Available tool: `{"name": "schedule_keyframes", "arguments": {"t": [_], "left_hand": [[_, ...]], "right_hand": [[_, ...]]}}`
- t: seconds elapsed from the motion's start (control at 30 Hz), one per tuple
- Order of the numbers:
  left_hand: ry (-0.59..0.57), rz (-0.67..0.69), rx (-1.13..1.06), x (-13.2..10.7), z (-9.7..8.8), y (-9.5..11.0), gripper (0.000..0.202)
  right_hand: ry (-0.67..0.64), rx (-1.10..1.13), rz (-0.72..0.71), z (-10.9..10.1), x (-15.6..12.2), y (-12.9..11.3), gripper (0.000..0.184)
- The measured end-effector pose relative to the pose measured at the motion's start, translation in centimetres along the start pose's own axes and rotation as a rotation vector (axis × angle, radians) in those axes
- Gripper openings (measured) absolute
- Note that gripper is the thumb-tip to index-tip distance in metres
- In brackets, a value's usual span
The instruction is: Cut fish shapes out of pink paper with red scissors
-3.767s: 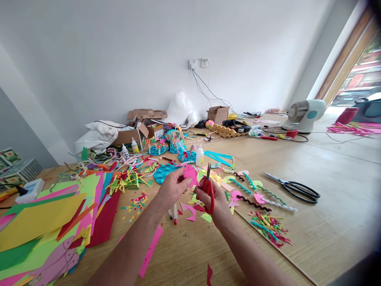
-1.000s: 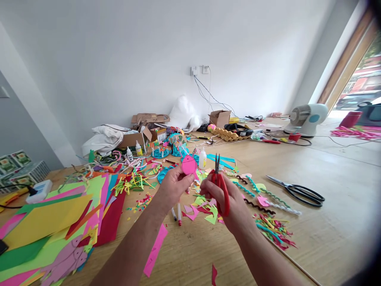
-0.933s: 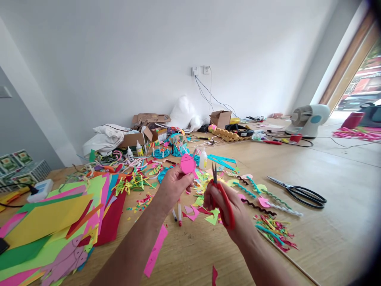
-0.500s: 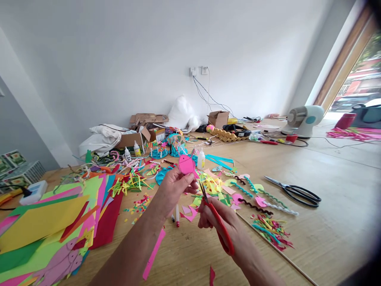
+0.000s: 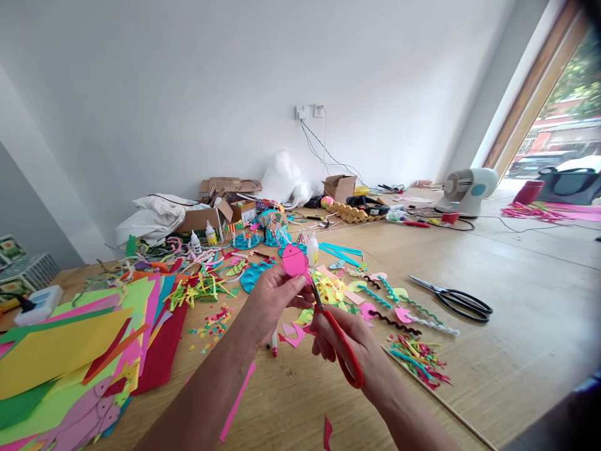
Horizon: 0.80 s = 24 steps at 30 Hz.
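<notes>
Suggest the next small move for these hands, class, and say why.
Perhaps a short, careful snip at the lower end of the pink paper fish: the left hand pinches it, and the right hand holds the red-handled scissors pointing at, or very near, that end.

That paper fish (image 5: 293, 259) is hot pink with dark drawn lines; those scissors (image 5: 337, 330) have red handles, the shears (image 5: 445, 292) black ones, and the fan (image 5: 469, 199) is white with a pale-blue disc (image 5: 478, 190).
</notes>
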<state>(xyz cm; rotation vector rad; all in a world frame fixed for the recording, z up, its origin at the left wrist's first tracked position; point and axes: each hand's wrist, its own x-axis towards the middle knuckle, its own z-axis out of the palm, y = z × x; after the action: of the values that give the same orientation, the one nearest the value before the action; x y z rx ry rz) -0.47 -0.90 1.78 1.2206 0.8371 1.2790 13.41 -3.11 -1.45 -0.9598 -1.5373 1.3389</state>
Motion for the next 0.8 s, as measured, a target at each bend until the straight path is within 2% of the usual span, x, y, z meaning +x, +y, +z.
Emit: {"name": "schedule_keyframes", "arguments": {"t": [0.33, 0.8], "left_hand": [[-0.003, -0.015, -0.013, 0.02, 0.41, -0.12, 0.016], [-0.022, -0.033, -0.017, 0.04, 0.16, -0.22, 0.014]], "right_hand": [[0.015, -0.126, -0.025, -0.68, -0.16, 0.08, 0.04], [0.018, -0.052, -0.008, -0.66, -0.02, 0.69, 0.039]]}}
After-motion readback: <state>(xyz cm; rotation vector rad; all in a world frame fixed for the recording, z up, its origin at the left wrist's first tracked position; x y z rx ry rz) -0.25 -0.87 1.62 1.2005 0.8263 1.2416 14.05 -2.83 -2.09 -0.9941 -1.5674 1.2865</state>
